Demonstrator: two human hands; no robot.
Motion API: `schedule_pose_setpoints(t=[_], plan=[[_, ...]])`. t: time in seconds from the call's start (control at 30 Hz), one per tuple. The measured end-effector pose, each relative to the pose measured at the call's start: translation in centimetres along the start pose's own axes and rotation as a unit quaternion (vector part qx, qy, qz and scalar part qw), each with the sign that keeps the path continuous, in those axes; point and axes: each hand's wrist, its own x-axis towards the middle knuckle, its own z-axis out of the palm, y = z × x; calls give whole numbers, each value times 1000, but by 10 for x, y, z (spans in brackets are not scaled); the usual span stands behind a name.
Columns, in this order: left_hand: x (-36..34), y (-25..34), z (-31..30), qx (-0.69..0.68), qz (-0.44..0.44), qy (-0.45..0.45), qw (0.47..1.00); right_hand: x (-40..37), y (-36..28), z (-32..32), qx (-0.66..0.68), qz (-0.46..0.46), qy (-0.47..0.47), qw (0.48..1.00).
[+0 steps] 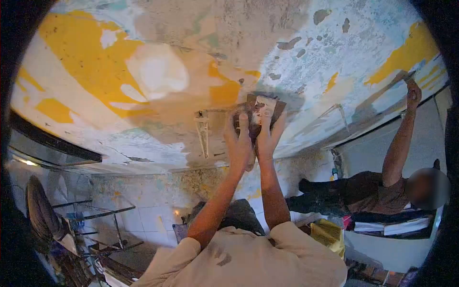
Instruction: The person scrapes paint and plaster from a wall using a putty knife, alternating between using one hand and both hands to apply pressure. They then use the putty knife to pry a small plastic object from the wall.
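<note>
Both arms reach up to a patchy painted wall (191,86). Between my hands is a wide scraper (264,106), its dark blade smeared with whitish and reddish residue and its top edge at the wall. My left hand (237,138) grips the tool's left side, thumb laid along it. On the other side my right hand (269,136) is closed round it, thumb up the face. What looks like the end of its handle pokes out below my wrists. Around the blade the wall shows bare brown-grey plaster, orange paint and whitish patches.
A metal bracket (203,134) sticks out of the wall left of my hands; another bracket (340,115) is to the right. At right a person (373,191) reaches a tool to the wall. A metal frame (114,229) stands lower left, and a yellow container (329,237) lower right.
</note>
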Motion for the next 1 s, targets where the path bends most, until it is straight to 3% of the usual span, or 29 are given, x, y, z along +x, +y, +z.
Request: schedule_pose_setpoints(t=[0.07, 0.17, 0.27, 0.47, 0.57, 0.67, 0.77, 0.87, 1.0], plan=[[16, -31, 3, 38, -9, -34, 999, 5, 6, 2, -7, 2, 0, 1000], [16, 5, 13, 42, 80, -55, 994, 18, 19, 0, -6, 3, -14, 1000], [17, 7, 18, 113, 83, -14, 990, 24, 28, 3, 9, -1, -44, 999], [17, 3, 33, 104, 133, 60, 984, 34, 33, -7, 35, -20, -92, 995], [18, 14, 44, 13, 92, 74, 993, 44, 40, -13, 43, -33, -108, 993], [14, 16, 39, 18, 65, 67, 996, 40, 43, -12, 40, -28, -126, 991], [16, 15, 39, 66, 107, 78, 989, 50, 41, -13, 51, -39, -133, 989], [15, 34, 43, 30, 72, 73, 994, 59, 42, -13, 51, -39, -138, 988], [16, 18, 40, 50, 112, 77, 989, 56, 33, -15, 64, -49, -131, 988]])
